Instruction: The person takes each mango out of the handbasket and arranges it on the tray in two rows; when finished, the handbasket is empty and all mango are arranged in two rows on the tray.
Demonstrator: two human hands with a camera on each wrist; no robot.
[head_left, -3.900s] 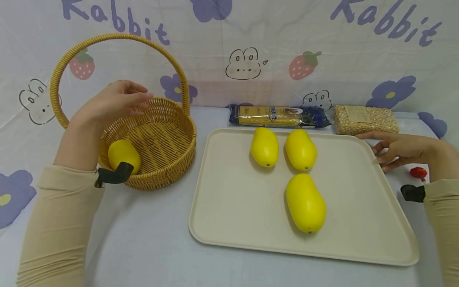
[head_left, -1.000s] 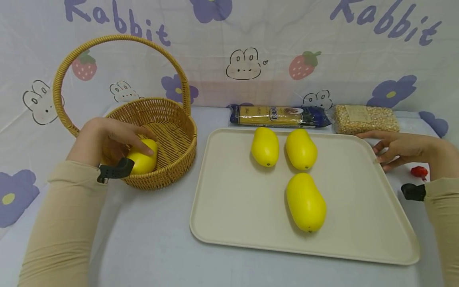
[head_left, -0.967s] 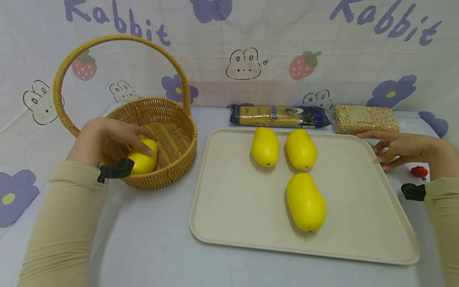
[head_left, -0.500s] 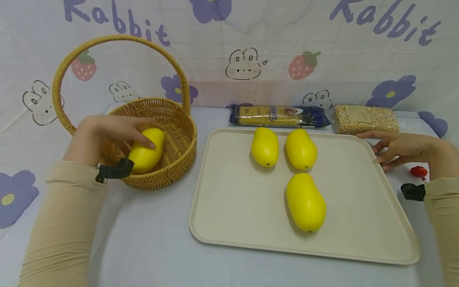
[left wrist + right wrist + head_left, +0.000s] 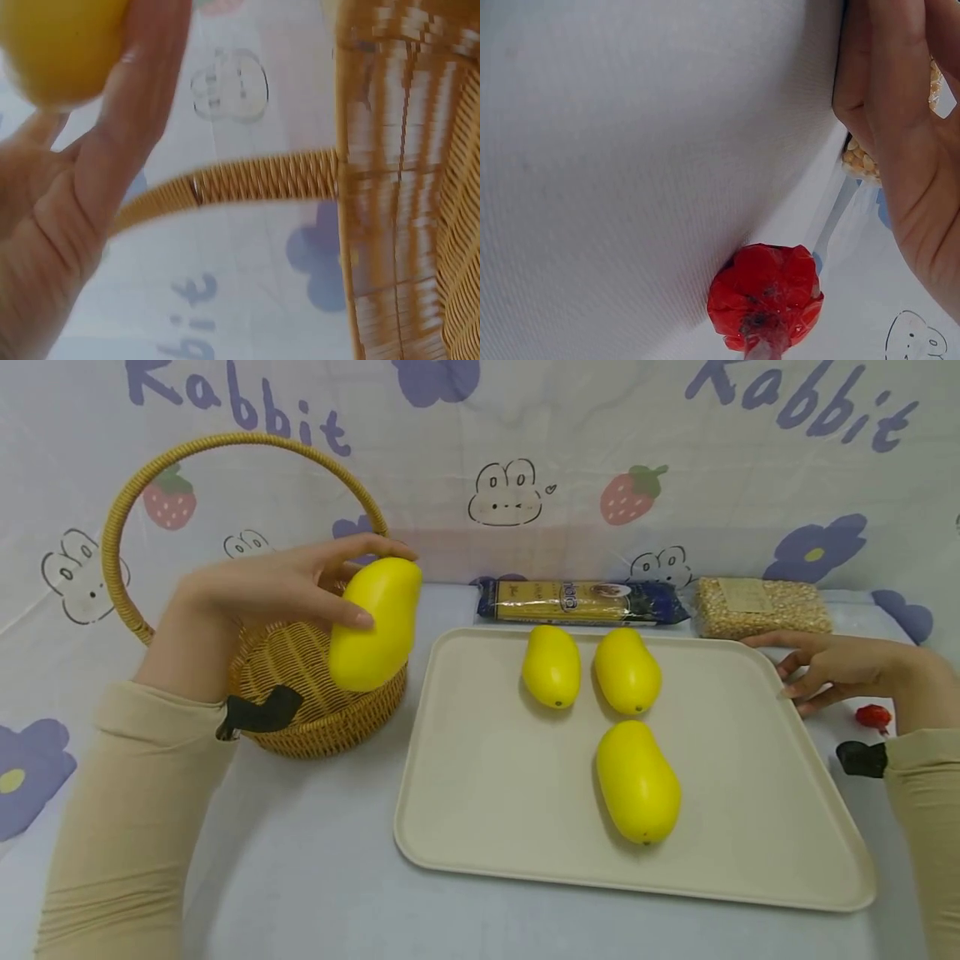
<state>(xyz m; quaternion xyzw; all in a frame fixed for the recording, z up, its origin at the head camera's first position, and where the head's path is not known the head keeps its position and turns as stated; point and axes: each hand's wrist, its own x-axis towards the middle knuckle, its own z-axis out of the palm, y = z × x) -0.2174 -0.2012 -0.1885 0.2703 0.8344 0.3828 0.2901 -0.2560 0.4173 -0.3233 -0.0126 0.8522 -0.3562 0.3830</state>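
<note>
In the head view my left hand (image 5: 270,585) grips a yellow mango (image 5: 378,631), thumb on its near side and fingers over its top. The mango is raised over the right side of the wicker basket (image 5: 330,739), whose visible floor holds nothing. The left wrist view catches part of this mango (image 5: 64,49) at its top left, with the basket wall at the right. My right hand (image 5: 847,667) rests with relaxed fingers at the right rim of the beige tray (image 5: 495,818). On the tray lie three more mangoes, two at the back and one mango (image 5: 639,783) nearer the front.
Behind the tray lie a pasta packet (image 5: 577,602) and a bag of corn kernels (image 5: 765,607). A small red wrapped ball with a twisted end (image 5: 766,296) sits beside my right wrist. The basket's tall handle (image 5: 247,439) arches over the left arm. A printed cloth hangs behind.
My left hand, earlier inside the basket taking hold of the mango, has lifted it up and to the right, above the basket's rim. The right hand and the tray's mangoes have stayed put.
</note>
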